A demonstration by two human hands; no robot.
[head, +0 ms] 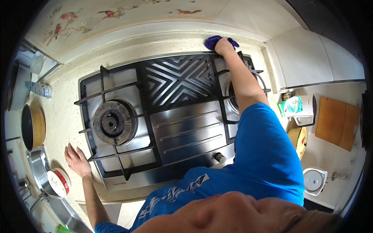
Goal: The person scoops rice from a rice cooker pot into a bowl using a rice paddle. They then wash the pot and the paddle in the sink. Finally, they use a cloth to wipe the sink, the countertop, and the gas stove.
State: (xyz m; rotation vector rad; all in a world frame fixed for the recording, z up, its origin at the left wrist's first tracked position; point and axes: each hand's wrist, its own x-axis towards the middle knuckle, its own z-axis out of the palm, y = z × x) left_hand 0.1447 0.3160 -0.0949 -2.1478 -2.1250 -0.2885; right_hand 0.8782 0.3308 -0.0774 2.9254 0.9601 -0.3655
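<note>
Stretched across the right side of the gas cooktop (186,128), my right hand (223,46) presses a dark purple cloth (213,43) onto the stone countertop (172,46) behind the hob. The hand's fingers are mostly hidden by the wrist and the cloth. My left hand (78,161) rests palm down on the counter beside the hob's front left corner, holding nothing, its fingers somewhat apart. Near it is the left gas burner (110,123) under a black pan support (102,84). My right arm partly covers the right burner (233,96).
Left of the hob stand a wooden-sided pot (39,126), a red and white tub (62,180) and a steel sink (36,163). On the right are a white appliance (307,107) with a green packet (293,105), a yellow container (300,141) and a brown board (336,122). A tiled wall rises behind.
</note>
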